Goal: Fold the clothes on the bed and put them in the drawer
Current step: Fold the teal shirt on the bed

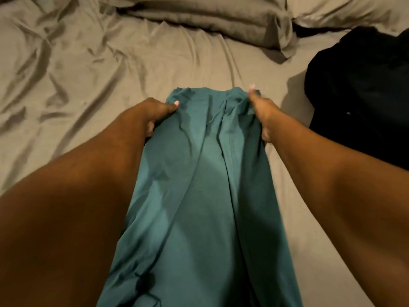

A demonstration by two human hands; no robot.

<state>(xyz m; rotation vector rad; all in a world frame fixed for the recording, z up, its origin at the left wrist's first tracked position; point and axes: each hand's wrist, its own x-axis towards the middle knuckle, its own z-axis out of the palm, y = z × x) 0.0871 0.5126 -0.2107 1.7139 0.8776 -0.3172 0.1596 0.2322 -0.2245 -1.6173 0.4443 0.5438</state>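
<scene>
**On the bed: teal garment held at its far corners**

Across the middle of the bed with its taupe satin sheet, a long teal garment of thin, soft knit fabric is laid lengthwise, with its far edge raised slightly. That edge is gripped at both corners. The left hand and the right hand are each closed on the cloth, thumb on top and fingers curled beneath.

The fabric is judged light, limp and quick to crease. It will sag wherever it is unsupported, so hold is best taken at corners or along a hem, with tension kept between the hands. On the slick sheet it may be expected to slide.

The garment's near end is cut off by the frame, and its type cannot be made out. No drawer is seen. A black heap of clothing at the right is too dark to be read.
</scene>
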